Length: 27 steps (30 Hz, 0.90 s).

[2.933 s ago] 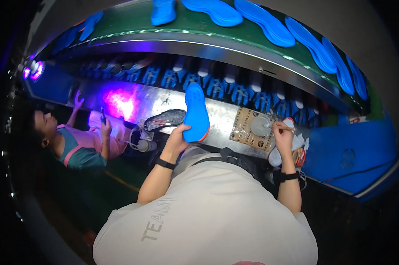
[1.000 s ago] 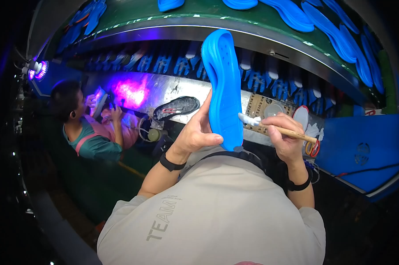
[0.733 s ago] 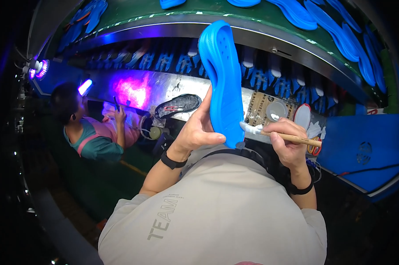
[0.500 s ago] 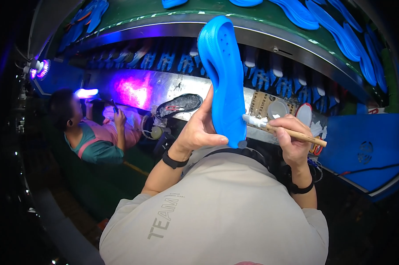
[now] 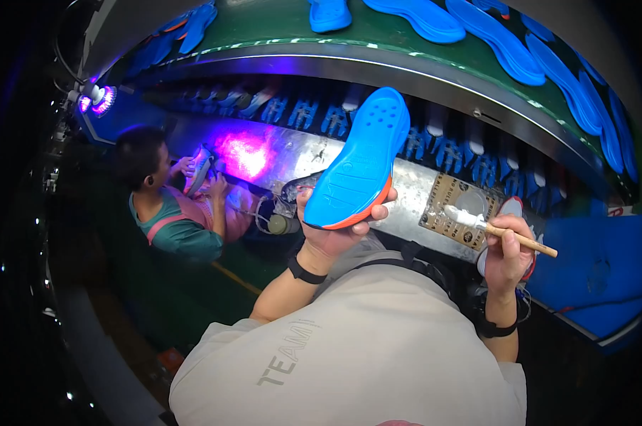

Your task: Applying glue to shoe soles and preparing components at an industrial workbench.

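A blue shoe sole [image 5: 356, 165] with an orange patch along its heel edge rests in my left hand [image 5: 328, 241], whose fingers wrap round the heel end. The sole's broad face, with small holes near the toe, is turned up toward me. To the right, my right hand [image 5: 507, 261] grips a brush [image 5: 532, 243] by its wooden handle. The brush's white bristles point left, apart from the sole, over a brown printed cardboard piece [image 5: 434, 219] and a round, pale dish [image 5: 471, 201] on the metal bench.
Blue soles [image 5: 502, 46] lie on the green conveyor belt [image 5: 264, 32] beyond the bench [image 5: 403, 220]. Below the belt stands a row of blue clamp-like racks [image 5: 449, 153]. At left, a co-worker [image 5: 175, 220] holds a shoe [image 5: 199, 170] near a purple lamp [image 5: 101, 99].
My left hand has lowered the sole and turned it from its side to its broad face. The brush, which was at the sole's edge, has moved right and away from it.
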Tool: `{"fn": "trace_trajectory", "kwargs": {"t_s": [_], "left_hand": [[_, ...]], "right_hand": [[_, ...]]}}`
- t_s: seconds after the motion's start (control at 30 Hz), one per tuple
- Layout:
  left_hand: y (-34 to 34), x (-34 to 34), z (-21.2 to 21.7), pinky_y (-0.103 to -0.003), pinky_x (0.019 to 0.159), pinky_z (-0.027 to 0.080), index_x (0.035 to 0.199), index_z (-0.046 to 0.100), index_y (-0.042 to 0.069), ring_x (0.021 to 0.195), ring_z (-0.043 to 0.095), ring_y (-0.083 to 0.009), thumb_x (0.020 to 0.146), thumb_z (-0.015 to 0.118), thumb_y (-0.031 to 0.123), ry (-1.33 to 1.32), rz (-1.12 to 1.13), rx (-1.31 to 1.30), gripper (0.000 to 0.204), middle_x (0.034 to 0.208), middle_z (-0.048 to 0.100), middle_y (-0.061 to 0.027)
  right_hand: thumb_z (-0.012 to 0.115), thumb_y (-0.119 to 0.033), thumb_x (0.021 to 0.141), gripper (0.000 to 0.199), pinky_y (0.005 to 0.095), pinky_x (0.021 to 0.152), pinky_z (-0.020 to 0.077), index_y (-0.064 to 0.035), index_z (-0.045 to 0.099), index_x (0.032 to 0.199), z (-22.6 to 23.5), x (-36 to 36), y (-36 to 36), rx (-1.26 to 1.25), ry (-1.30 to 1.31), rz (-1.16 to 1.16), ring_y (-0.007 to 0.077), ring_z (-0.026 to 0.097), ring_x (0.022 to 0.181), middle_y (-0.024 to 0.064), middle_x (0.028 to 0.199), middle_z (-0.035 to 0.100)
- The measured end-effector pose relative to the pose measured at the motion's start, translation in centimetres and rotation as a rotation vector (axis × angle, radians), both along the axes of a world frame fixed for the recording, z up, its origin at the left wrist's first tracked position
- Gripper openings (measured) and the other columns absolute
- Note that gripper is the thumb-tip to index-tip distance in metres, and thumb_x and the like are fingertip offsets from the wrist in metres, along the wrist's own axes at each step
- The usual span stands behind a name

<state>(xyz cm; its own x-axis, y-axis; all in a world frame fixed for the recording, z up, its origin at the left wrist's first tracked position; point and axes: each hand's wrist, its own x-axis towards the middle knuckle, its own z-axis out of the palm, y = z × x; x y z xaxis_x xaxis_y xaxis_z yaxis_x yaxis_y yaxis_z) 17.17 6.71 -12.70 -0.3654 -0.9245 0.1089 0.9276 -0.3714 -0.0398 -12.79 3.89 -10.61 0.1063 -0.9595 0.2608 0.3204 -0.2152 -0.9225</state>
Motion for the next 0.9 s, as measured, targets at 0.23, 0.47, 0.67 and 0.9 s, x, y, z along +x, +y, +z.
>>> {"fn": "trace_trajectory", "kwargs": {"t_s": [0.23, 0.47, 0.67, 0.9], "left_hand": [[0.4, 1.8, -1.3, -0.040, 0.076, 0.061, 0.151, 0.009, 0.000, 0.103, 0.056, -0.0358, 0.081, 0.078, 0.033, 0.231, -0.068, -0.007, 0.104, 0.135, 0.031, -0.0308], [-0.4, 3.7, -1.8, -0.040, 0.073, 0.060, 0.155, 0.007, 0.002, 0.105, 0.056, -0.0365, 0.081, 0.076, 0.042, 0.304, -0.128, -0.120, 0.108, 0.141, 0.030, -0.0350], [-2.3, 5.7, -1.6, -0.043, 0.075, 0.060, 0.155, 0.007, 0.002, 0.106, 0.056, -0.0376, 0.083, 0.074, 0.039, 0.360, -0.172, -0.183, 0.105, 0.141, 0.029, -0.0362], [-3.9, 7.0, -1.3, -0.042, 0.075, 0.060, 0.155, 0.007, 0.002, 0.103, 0.057, -0.0369, 0.084, 0.074, 0.038, 0.372, -0.208, -0.177, 0.104, 0.140, 0.030, -0.0364]], "right_hand": [[0.058, -0.018, 0.096, 0.024, 0.0202, 0.067, 0.0408, 0.0036, 0.064, 0.103, -1.1, 0.3, 0.2, 0.146, 0.022, -0.013, 0.0074, 0.053, 0.074, 0.0051, 0.087, 0.060], [0.058, -0.016, 0.097, 0.021, 0.0192, 0.064, 0.0387, 0.0022, 0.064, 0.105, -2.5, 0.9, -0.9, 0.165, 0.059, -0.013, 0.0059, 0.053, 0.071, 0.0025, 0.081, 0.061], [0.056, -0.014, 0.098, 0.020, 0.0199, 0.062, 0.0373, 0.0030, 0.063, 0.105, -3.2, 1.4, -1.7, 0.188, 0.069, -0.057, 0.0064, 0.051, 0.071, 0.0029, 0.081, 0.059], [0.057, -0.014, 0.098, 0.021, 0.0197, 0.062, 0.0370, 0.0034, 0.063, 0.106, -3.5, 2.3, -2.4, 0.193, 0.086, -0.099, 0.0063, 0.050, 0.071, 0.0031, 0.081, 0.059]]}}
